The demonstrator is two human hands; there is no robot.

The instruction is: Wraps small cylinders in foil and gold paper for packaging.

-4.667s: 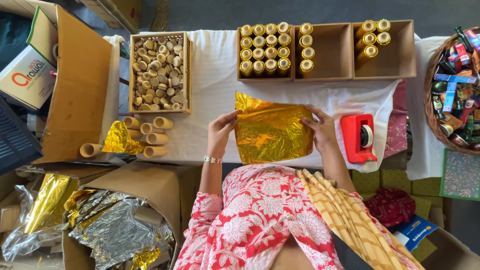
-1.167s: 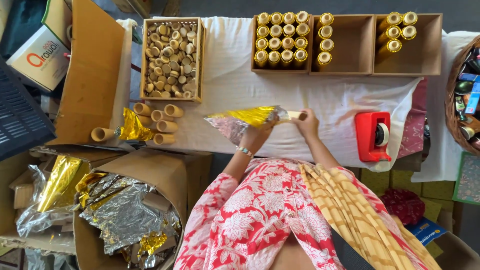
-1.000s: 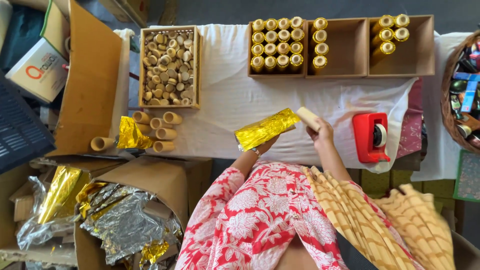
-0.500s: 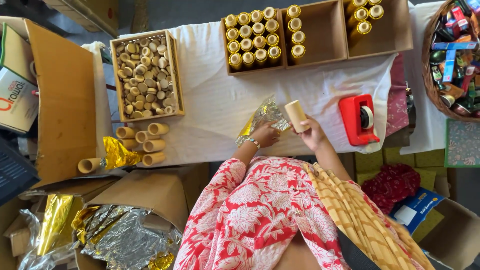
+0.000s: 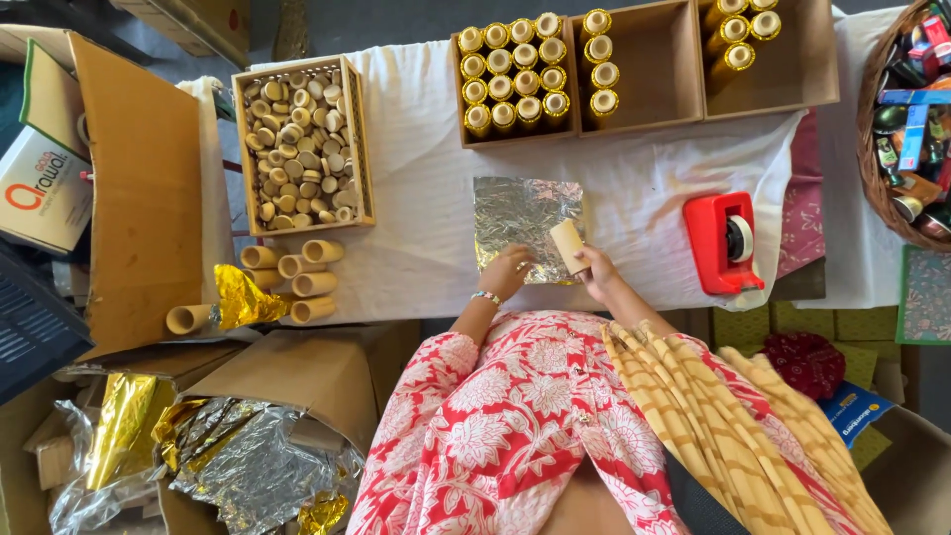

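Head view, frame centre: left hand (image 5: 507,270) presses foil sheet (image 5: 526,227) flat; right hand (image 5: 597,271) grips cardboard tube (image 5: 569,246), apparently at the sheet's edge; rolling needs alignment.

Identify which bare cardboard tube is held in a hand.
The short cardboard tube in the right hand, over the silver foil sheet. The other bare tubes lie loose on the white cloth at left.

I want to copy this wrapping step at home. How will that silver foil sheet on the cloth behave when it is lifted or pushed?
The foil sheet looks thin and crinkled, so it will probably flop and crease easily. It likely weighs very little; the left hand rests on its near edge. The cardboard tube in the right hand seems stiffer.
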